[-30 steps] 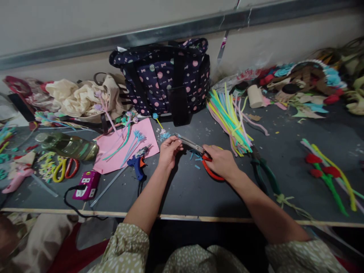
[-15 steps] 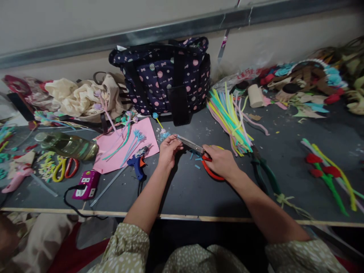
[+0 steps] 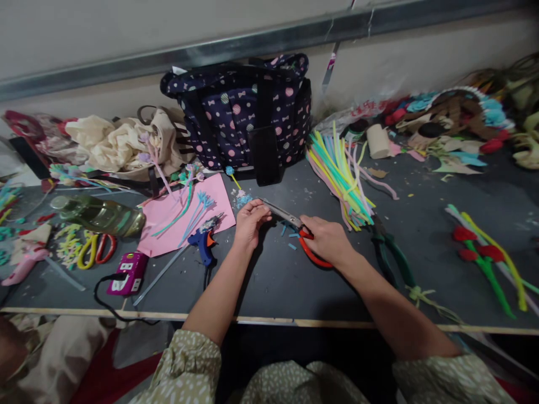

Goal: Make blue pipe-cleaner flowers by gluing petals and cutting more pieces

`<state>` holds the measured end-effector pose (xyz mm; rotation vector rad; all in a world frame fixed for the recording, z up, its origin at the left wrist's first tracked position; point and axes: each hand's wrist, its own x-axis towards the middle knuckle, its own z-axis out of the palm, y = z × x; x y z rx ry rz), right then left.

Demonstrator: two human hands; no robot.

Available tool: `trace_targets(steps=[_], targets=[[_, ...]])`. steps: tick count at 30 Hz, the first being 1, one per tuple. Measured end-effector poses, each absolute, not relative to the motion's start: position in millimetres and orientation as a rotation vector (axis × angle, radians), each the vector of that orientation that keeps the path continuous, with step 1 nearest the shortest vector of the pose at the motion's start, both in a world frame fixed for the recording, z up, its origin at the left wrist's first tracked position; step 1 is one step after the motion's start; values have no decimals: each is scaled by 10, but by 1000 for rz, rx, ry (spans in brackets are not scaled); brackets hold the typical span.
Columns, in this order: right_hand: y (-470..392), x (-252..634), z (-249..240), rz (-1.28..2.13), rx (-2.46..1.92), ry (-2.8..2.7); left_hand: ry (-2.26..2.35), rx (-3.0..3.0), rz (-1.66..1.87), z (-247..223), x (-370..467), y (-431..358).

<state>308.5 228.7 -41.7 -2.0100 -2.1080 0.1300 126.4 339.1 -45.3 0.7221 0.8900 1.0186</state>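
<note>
My right hand [image 3: 329, 240] is wrapped around the handles of a pair of scissors [image 3: 285, 214]; a red handle loop shows below the fingers. The blades look closed and point left, their tips at the fingertips of my left hand [image 3: 251, 225]. That left hand is pinched, and whatever sits between its fingers is too small to make out. Short blue cut pieces [image 3: 292, 246] lie on the table under the blades. Just beyond the left fingers is a small heap of blue bits [image 3: 243, 200].
A blue glue gun [image 3: 204, 247] and a pink sheet [image 3: 168, 227] lie left. Behind stand a dark patterned bag [image 3: 236, 120] and a phone [image 3: 264, 156]. To the right are a pipe cleaner bundle [image 3: 341, 179], green-handled pliers [image 3: 391, 255] and red-tipped stems [image 3: 484, 266].
The scissors have closed: the yellow handle loop that stuck out above my right hand is now hidden. My left hand has hardly moved.
</note>
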Motion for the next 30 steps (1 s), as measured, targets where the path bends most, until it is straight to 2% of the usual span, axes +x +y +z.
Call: trace_targets(steps=[11, 30], targets=[[2312, 3154, -385, 95, -2045, -1924, 858, 705, 1042, -451, 1251, 3401], [2325, 3123, -446, 41, -1989, -1934, 832, 648, 1066, -396, 1241, 3412]])
